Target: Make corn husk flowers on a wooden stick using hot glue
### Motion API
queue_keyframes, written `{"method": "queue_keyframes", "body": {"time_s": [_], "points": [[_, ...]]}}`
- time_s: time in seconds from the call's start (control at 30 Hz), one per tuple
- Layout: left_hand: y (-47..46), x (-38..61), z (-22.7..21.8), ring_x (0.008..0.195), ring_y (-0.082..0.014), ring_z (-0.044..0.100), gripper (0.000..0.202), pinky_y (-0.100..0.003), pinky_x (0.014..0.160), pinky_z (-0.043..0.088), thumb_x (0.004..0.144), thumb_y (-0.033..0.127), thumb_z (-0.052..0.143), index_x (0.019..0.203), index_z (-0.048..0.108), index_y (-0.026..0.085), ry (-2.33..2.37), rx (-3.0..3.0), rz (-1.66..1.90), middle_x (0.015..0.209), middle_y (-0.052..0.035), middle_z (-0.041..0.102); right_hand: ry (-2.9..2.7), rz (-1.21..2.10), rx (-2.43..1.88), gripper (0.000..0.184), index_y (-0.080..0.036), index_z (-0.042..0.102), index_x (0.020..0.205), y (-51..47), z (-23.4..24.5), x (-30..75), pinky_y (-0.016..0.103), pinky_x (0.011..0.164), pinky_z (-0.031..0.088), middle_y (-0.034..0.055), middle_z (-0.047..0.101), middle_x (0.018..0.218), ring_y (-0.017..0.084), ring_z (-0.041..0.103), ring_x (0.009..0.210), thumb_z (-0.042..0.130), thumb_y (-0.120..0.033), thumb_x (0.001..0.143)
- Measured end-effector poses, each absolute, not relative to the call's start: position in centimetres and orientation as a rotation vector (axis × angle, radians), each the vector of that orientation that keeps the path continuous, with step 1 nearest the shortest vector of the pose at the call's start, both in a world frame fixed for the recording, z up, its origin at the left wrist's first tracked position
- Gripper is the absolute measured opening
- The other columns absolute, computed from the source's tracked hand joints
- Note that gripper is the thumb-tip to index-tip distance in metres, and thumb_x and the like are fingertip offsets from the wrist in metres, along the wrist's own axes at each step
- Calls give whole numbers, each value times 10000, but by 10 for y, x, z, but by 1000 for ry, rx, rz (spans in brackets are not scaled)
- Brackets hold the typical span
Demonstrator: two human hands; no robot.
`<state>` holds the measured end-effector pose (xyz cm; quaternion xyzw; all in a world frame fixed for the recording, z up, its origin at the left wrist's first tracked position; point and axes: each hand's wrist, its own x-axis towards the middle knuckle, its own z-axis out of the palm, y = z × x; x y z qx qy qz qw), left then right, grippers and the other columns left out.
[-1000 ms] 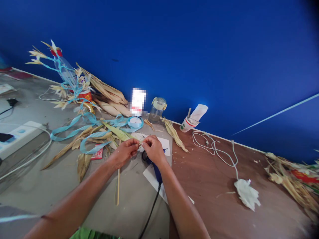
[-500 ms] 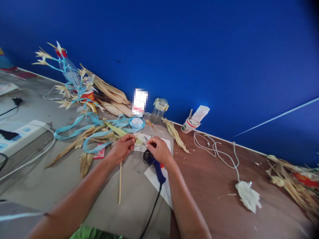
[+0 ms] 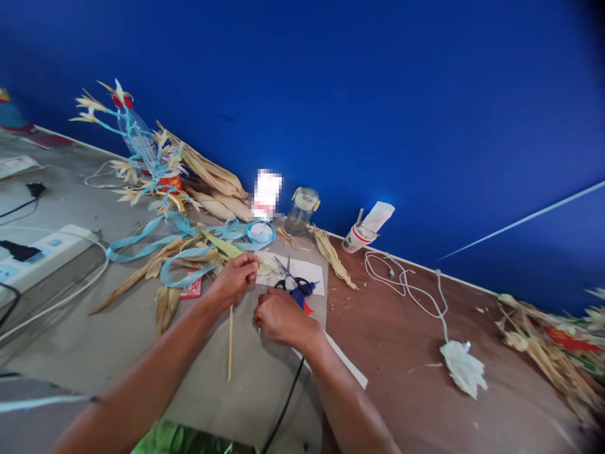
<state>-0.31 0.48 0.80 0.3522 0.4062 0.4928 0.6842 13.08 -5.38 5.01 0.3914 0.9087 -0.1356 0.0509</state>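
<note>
My left hand is closed in a pinch above the grey table sheet, a tiny pale piece showing at its fingertips. My right hand is low, just to the right, fingers curled together; what they hold, if anything, is hidden. Behind that hand a blue glue gun with an orange-red part shows in part; its handle is covered. Open scissors with black handles lie beside the gun on white paper, among thin dark strands. A thin pale stick lies below my left hand.
Blue ribbon and dried corn husks spread to the left, near a white power strip. A glass jar, a paper cup and a white cable sit near the blue wall. The gun's black cord runs toward me.
My right hand has come down and left from the scissors, uncovering them. The glue gun now shows farther up and turned; the lower white paper has shifted right. My left hand stays nearly still.
</note>
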Motion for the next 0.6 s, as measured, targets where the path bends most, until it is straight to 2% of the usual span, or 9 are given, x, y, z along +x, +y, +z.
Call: {"method": "queue_keyframes", "body": {"time_s": [0.17,0.3,0.43,0.53,0.6], "points": [[5,-3,5,428,-34,393,141,-167,425,273,605,167,664,698,564,134,914,789,1107,546,49,479,2775,-385,1215,181,-156,706,730,-57,54,132,310,678,331,90,654,768,211,541,800,540,-211,777],[5,-4,6,445,-35,411,158,-168,429,293,593,155,673,710,571,129,889,771,1111,593,38,507,2739,-427,1458,193,-158,679,725,-57,60,150,299,723,345,76,628,805,195,531,834,535,-255,810],[5,-3,8,444,-29,417,168,-162,426,295,573,131,681,693,563,126,857,739,1111,607,35,517,2784,-746,1749,68,-175,628,743,-60,66,176,245,715,369,28,583,831,143,530,798,572,-164,780],[5,-2,8,430,-27,408,172,-159,420,287,574,128,679,695,557,131,857,729,1100,588,38,514,2791,-1001,1870,75,-175,603,720,-63,66,190,223,676,377,11,566,821,121,530,753,567,-152,783],[5,-1,8,426,-25,404,168,-160,423,287,580,128,675,697,554,132,854,733,1088,591,37,517,2778,-1047,1934,127,-174,596,702,-65,63,196,221,669,379,12,568,812,118,536,743,536,-181,813]]}}
